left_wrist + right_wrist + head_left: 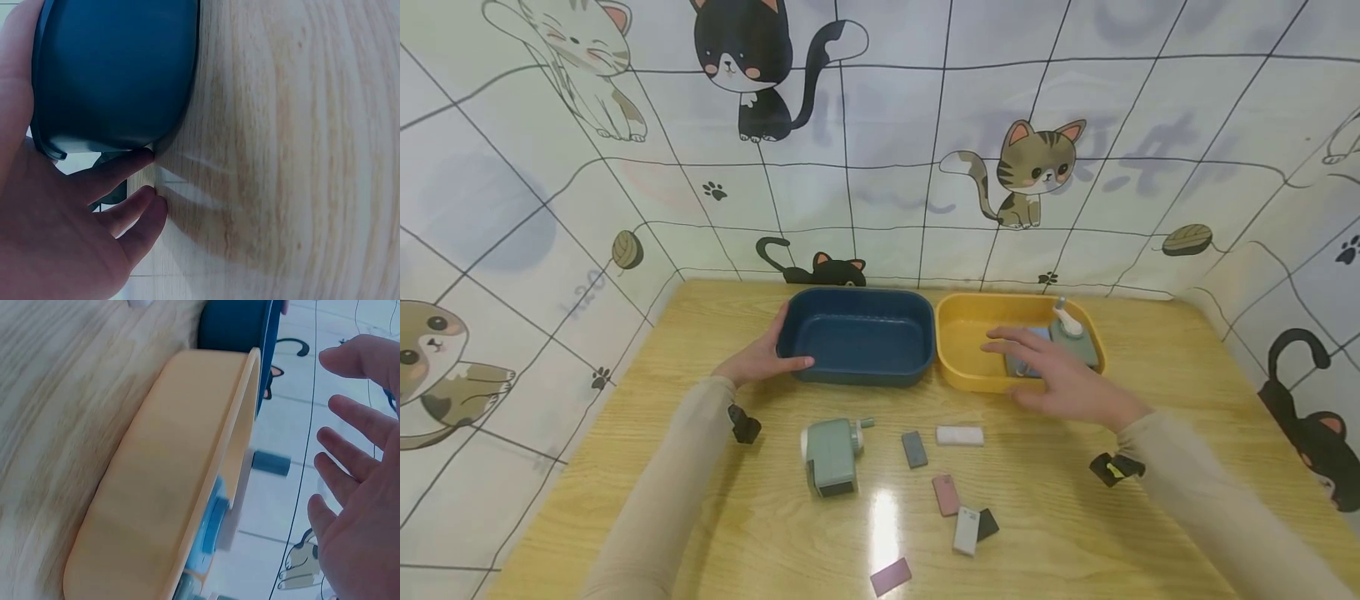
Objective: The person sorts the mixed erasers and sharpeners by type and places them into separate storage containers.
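Note:
A dark blue plastic bin [859, 377] stands at the back of the table. My left hand [765, 357] rests around its left end, the thumb along the front rim and the other fingers fairly straight near the tabletop. To its right sits a yellow bin [958, 377] holding a grey-green pump bottle [1075, 340] with a white pump head, and a light blue and grey item [1022, 367] partly hidden by my hand. Over the yellow bin hovers my right hand [1063, 375], fingers spread and holding nothing.
In front of the bins stands a green hand-crank pencil sharpener [832, 454]. Several small eraser-like blocks lie about: a white one [959, 436], a grey one [914, 449], a pink one [946, 495], a purple one [891, 577]. A pale block [966, 532] overlaps a black one [988, 525].

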`<state>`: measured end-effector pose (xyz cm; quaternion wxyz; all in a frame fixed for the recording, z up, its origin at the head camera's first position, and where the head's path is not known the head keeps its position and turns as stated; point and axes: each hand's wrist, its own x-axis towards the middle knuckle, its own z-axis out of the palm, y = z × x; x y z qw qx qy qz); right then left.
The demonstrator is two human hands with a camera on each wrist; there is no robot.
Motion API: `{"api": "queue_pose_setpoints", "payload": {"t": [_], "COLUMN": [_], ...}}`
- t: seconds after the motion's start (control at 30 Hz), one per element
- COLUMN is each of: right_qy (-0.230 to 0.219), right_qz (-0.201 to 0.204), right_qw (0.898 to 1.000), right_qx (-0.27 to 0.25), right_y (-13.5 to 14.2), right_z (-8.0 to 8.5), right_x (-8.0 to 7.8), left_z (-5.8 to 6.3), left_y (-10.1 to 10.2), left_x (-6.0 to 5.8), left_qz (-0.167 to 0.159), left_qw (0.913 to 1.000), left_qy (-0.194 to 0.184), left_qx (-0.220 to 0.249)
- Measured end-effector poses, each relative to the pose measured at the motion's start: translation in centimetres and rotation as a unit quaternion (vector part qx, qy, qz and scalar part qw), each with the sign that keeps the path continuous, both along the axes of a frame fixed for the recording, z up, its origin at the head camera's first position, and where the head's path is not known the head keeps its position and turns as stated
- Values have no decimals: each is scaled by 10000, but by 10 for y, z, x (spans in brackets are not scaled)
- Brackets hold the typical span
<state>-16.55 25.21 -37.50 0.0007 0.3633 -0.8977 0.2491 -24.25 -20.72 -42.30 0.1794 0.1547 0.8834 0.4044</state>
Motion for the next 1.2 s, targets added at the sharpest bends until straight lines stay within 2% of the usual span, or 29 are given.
{"api": "queue_pose_setpoints", "payload": {"t": [0.07, 0.53, 0.8, 0.97, 1.2], "right_qy": [41, -364, -116, -200, -412], "right_qz": [113, 350, 748, 879, 1030], "right_qw": [9999, 9987, 9971, 9959, 9938], "right_qx": [-51, -28, -7, -57, -121], "right_y": [-3, -28, -40, -48, -59], "right_z": [-1, -8, -13, -14, -16], "right_x": [2, 18, 22, 24, 24], "left_z": [-14, -15, -15, -14, -15], "left_y": [-6, -5, -6, -6, -4], "left_x": [-9, -7, -8, -5, -9], "left_qz": [14, 44, 61, 107, 76], "left_qw": [10000, 9999, 9999, 9999, 9999], "left_qy": [17, 26, 47, -25, 40], "left_qx": [-23, -113, -74, -33, -74]}}
